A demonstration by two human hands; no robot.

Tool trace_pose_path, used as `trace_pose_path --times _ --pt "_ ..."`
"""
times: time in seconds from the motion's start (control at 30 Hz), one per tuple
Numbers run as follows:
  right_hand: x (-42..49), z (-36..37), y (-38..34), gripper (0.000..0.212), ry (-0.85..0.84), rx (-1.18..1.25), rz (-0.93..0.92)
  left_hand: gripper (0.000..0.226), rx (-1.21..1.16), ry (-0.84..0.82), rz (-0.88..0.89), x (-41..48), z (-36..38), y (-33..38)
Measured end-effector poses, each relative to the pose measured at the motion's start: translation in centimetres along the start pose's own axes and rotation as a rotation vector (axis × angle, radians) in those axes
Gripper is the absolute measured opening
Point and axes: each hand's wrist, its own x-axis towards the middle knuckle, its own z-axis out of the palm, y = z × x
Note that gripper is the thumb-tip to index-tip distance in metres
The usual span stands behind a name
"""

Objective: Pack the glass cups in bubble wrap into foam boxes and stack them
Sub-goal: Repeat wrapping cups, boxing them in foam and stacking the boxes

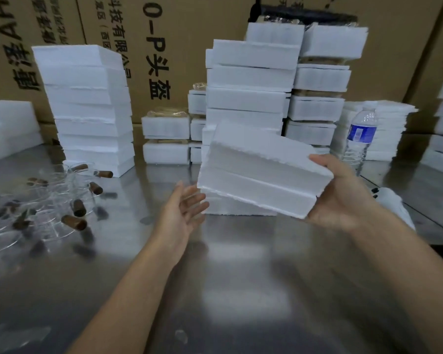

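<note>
On the steel worktop (228, 277), stacks (251, 98) of foam boxes line the rear. Above its middle, a closed foam box (261, 172) is held tilted. The right hand (343, 198) grips its right end, thumb over the top edge. The left hand (187, 208), fingers straight and holding nothing, lies just beside its lower left corner. The foam is judged light, stiff and crumbly, and best held at both ends. Glass cups (54, 200), loose at the left, are judged fragile and slippery; take each by the body.
</note>
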Motion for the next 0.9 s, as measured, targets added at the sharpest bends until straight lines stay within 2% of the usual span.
trace_pose_path --times 0.23,0.67,0.9 --pt "4.8 3.3 -3.7 0.032 0.224 -0.183 0.053 0.031 0.008 -0.004 0.025 0.2 -0.3 0.0" --pt "9.2 2.9 -4.3 0.039 0.42 -0.197 0.032 0.033 0.086 -0.069 0.074 0.5 0.8 -0.5" --pt "10.0 1.9 -3.5 0.025 0.47 -0.321 -0.059 0.033 0.104 -0.081 0.082 0.4 1.0 -0.8"
